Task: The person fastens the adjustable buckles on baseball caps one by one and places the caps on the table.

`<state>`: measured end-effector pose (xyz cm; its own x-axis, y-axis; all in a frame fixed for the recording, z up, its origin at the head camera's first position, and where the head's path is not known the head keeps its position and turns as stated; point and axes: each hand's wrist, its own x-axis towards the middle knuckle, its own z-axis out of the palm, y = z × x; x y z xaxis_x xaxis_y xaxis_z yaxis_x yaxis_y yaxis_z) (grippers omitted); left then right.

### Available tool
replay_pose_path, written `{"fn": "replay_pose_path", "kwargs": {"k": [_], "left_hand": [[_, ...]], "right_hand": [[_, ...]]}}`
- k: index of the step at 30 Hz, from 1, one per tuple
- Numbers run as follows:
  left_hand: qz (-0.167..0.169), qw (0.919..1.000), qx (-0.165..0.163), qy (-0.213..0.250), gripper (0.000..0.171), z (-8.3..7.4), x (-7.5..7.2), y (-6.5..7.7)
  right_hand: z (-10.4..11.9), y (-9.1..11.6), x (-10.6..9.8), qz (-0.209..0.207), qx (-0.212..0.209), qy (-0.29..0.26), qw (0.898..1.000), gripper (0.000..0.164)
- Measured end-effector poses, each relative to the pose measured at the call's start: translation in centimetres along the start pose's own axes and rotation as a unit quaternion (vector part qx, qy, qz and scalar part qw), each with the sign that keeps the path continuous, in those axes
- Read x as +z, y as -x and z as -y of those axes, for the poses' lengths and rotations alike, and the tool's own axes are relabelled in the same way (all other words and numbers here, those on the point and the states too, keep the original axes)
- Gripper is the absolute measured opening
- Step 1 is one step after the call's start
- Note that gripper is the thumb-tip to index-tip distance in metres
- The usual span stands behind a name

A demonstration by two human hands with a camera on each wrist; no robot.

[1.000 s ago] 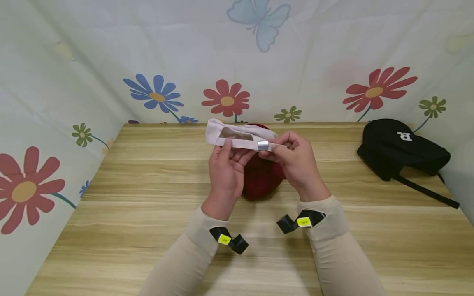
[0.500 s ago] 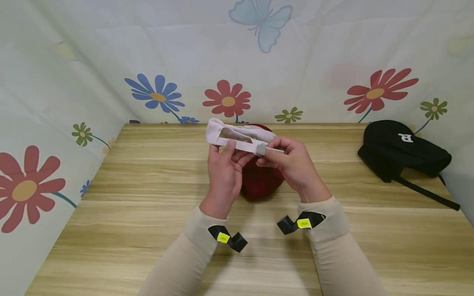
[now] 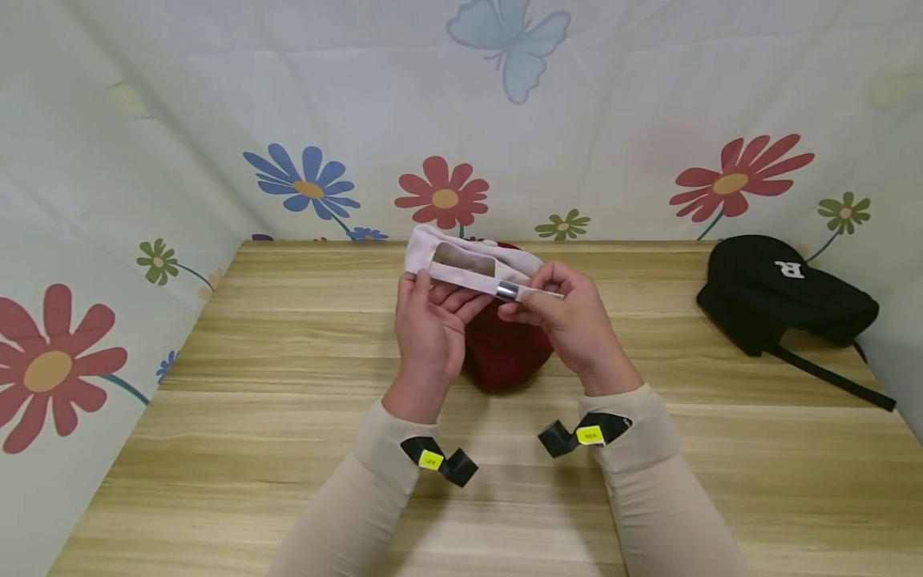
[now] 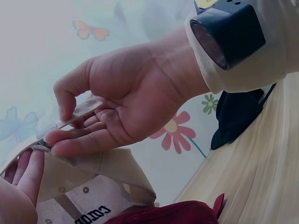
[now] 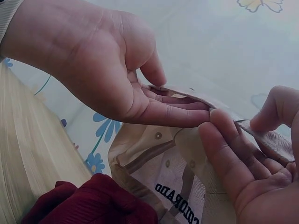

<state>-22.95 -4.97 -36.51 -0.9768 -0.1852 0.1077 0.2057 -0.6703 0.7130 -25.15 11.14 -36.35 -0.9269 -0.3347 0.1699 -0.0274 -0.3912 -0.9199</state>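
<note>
A pale pink baseball cap (image 3: 424,245) is held up in the head view, its back opening and adjustable strap (image 3: 469,277) facing me. My left hand (image 3: 433,332) pinches the strap near its left end, thumb on top and fingers underneath. At the other side my right hand (image 3: 580,324) pinches the strap's free end beside a shiny metal buckle (image 3: 508,290). Dark "COLORADO" lettering (image 5: 177,204) shows on the cap in the right wrist view. Below and behind the hands lies a dark red cap (image 3: 508,353), partly covered by them.
A black cap (image 3: 757,276) with a white letter and a loose strap lies at the right of the wooden table (image 3: 288,449). A flower-printed cloth (image 3: 613,96) hangs around the back and sides.
My left hand has slid left along the strap, away from the buckle. The cap's left side has risen slightly, and the buckle has turned a little. My right hand keeps its pinch.
</note>
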Motion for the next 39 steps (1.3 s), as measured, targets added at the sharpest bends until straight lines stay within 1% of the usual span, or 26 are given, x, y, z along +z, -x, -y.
{"fn": "replay_pose_path", "kwargs": {"k": [5, 10, 16, 24, 29, 33, 36, 39], "left_hand": [[0.001, 1.0, -0.003, 0.001, 0.033, -0.05, 0.0, -0.08], [-0.013, 0.9999, -0.009, 0.003, 0.034, -0.05, 0.07, -0.08], [-0.023, 0.9996, -0.012, 0.008, 0.034, -0.09, 0.04, -0.21], [-0.051, 0.9986, -0.011, 0.011, 0.031, -0.18, -0.13, -0.56], [-0.052, 0.9985, -0.012, 0.014, 0.027, -0.09, -0.13, -0.73], [-0.052, 0.9985, -0.011, 0.012, 0.025, -0.07, -0.18, -0.77], [-0.053, 0.9983, -0.016, 0.017, 0.024, -0.08, -0.21, -0.74], [-0.054, 0.9979, -0.024, 0.026, 0.024, -0.09, -0.17, -0.72]], "right_hand": [[0.02, -0.09, -0.17, 0.004, 0.005, -0.011, 1.0, 0.008], [-0.06, -0.17, -0.38, 0.013, 0.017, -0.021, 1.0, 0.008], [-0.2, -0.3, -0.47, 0.031, 0.019, -0.034, 0.999, 0.006], [-0.12, -0.13, -0.34, 0.056, 0.014, -0.022, 0.998, 0.007], [-0.17, 0.01, -0.37, 0.066, 0.015, -0.033, 0.997, 0.01], [-0.17, -0.04, -0.34, 0.067, 0.011, -0.036, 0.997, 0.006], [-0.32, -0.13, -0.28, 0.056, 0.003, -0.052, 0.997, 0.008], [-0.74, -0.27, -0.21, 0.046, -0.012, -0.096, 0.994, 0.014]]}}
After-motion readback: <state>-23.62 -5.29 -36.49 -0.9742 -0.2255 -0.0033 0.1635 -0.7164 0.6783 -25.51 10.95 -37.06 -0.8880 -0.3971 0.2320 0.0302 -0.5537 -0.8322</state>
